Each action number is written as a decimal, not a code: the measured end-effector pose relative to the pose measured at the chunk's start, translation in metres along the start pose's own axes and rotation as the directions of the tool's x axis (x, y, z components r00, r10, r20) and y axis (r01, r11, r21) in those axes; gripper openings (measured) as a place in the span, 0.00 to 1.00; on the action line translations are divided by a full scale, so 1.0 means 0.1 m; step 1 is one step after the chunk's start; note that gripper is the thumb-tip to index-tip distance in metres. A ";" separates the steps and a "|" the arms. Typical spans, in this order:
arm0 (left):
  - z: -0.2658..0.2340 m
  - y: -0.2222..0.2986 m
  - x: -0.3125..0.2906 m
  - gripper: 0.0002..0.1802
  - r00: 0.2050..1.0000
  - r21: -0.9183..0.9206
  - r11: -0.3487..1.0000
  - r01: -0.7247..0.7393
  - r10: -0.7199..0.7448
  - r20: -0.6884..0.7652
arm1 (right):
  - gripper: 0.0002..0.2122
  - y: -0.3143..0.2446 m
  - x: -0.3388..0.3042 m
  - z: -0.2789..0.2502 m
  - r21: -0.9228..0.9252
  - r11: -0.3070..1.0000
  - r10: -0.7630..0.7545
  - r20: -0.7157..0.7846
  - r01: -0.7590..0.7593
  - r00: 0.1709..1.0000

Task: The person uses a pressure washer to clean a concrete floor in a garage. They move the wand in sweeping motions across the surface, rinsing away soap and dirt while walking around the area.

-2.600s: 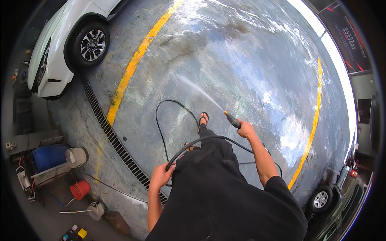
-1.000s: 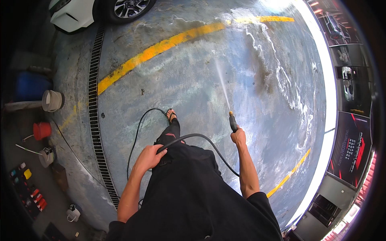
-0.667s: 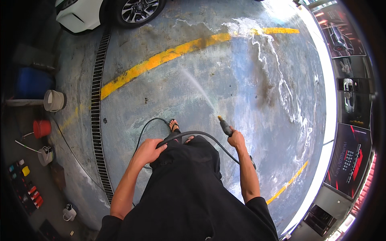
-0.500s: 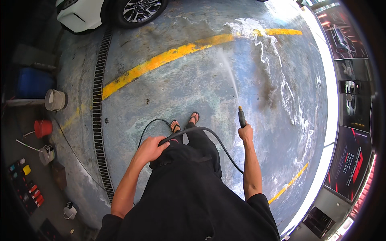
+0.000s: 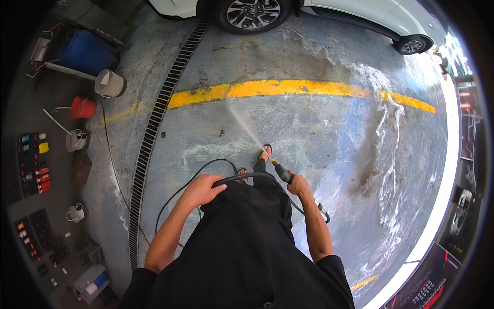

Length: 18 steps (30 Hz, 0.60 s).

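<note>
My right hand (image 5: 298, 184) is closed around the grip of a black spray gun (image 5: 281, 172), tilted up and to the left. From its brass tip a thin water jet (image 5: 245, 125) fans out toward the yellow floor line. My left hand (image 5: 204, 190) grips a black hose (image 5: 252, 176) at waist height. The hose arcs in front of my legs toward the right, passes behind my right forearm and shows a metal fitting (image 5: 322, 208) beyond it. More hose loops on the floor to the left of my feet.
A white car (image 5: 360, 15) stands along the far side. A long drain grate (image 5: 163, 95) runs down the left. Past it are a blue barrel (image 5: 90, 54), a white bucket (image 5: 109, 84) and a red bucket (image 5: 83, 107). White foam (image 5: 382, 129) streaks the wet floor at right.
The spray gun has swung left and closer to my body, and its jet now slants up-left. My view has turned left, showing more of the car and buckets. My left hand keeps its grip.
</note>
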<state>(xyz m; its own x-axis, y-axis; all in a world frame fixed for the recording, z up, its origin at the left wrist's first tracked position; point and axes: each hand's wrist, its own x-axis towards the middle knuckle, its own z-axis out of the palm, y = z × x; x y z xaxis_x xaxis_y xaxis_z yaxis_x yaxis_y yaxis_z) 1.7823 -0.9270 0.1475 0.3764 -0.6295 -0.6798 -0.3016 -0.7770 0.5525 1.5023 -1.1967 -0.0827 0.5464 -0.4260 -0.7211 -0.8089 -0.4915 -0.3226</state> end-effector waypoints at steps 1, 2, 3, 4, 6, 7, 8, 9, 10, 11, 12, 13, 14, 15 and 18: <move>-0.02 0.02 0.03 0.17 0.999 0.018 1.000 -0.023 0.024 -0.042 | 0.36 -0.11 0.11 -0.09 -0.058 0.997 -0.056 0.029 0.058 0.998; -0.03 0.04 0.06 0.17 0.997 0.032 0.999 -0.026 0.028 -0.066 | 0.37 -0.21 0.23 -0.18 -0.119 0.987 -0.097 0.078 0.106 0.992; -0.03 0.06 0.10 0.17 0.996 0.036 0.999 -0.019 0.022 -0.081 | 0.37 -0.30 0.34 -0.25 -0.141 0.979 -0.137 0.085 0.148 0.987; -0.04 0.09 0.12 0.17 0.992 0.030 0.999 -0.017 0.021 -0.126 | 0.37 -0.39 0.45 -0.35 -0.174 0.966 -0.177 0.087 0.190 0.980; -0.06 0.12 0.15 0.17 0.980 0.014 1.000 0.019 -0.016 -0.197 | 0.36 -0.51 0.67 -0.54 -0.208 0.951 -0.213 0.088 0.227 0.973; -0.08 0.14 0.16 0.18 0.974 -0.012 1.000 0.009 -0.012 -0.226 | 0.36 -0.53 0.78 -0.66 -0.193 0.958 -0.202 0.067 0.211 0.977; -0.09 0.17 0.17 0.18 0.968 -0.030 1.000 0.009 -0.016 -0.250 | 0.36 -0.54 0.87 -0.74 -0.177 0.966 -0.184 0.048 0.190 0.982; -0.09 0.20 0.18 0.18 0.964 -0.042 0.999 0.033 -0.043 -0.263 | 0.37 -0.52 0.93 -0.82 -0.163 0.972 -0.164 0.029 0.167 0.986; -0.08 0.24 0.20 0.19 0.965 -0.082 0.996 0.043 -0.062 -0.256 | 0.36 -0.47 0.99 -0.91 -0.156 0.979 -0.130 0.013 0.130 0.991; -0.09 0.28 0.23 0.19 0.966 -0.111 0.991 0.075 -0.100 -0.239 | 0.36 -0.39 1.07 -1.04 -0.146 0.985 -0.096 -0.008 0.094 0.995; -0.10 0.32 0.27 0.19 0.966 -0.136 0.985 0.108 -0.136 -0.218 | 0.35 -0.29 1.15 -1.15 -0.138 0.989 -0.064 -0.030 0.059 0.997; -0.11 0.36 0.33 0.20 0.969 -0.137 0.988 0.077 -0.106 -0.223 | 0.34 -0.17 1.21 -1.25 -0.102 0.995 -0.014 -0.068 0.007 0.998; -0.12 0.40 0.39 0.20 0.971 -0.136 0.990 0.045 -0.076 -0.227 | 0.34 -0.03 1.27 -1.35 -0.069 0.997 0.033 -0.108 -0.040 0.994; -0.14 0.43 0.45 0.20 0.973 -0.134 0.990 0.039 -0.068 -0.219 | 0.33 0.11 1.31 -1.46 -0.043 0.993 0.106 -0.141 -0.113 0.984; -0.20 0.51 0.63 0.20 0.983 -0.169 0.985 0.037 -0.066 -0.172 | 0.26 0.56 1.28 -1.83 0.075 0.978 0.208 -0.252 -0.195 0.945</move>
<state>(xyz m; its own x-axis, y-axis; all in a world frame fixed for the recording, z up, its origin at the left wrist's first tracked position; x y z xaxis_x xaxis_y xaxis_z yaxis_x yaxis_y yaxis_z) 1.8086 -1.0059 0.1428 0.5408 -0.5666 -0.6217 -0.1350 -0.7879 0.6008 1.5667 -1.4174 -0.0811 0.4025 -0.6966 -0.5939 -0.9141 -0.3400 -0.2207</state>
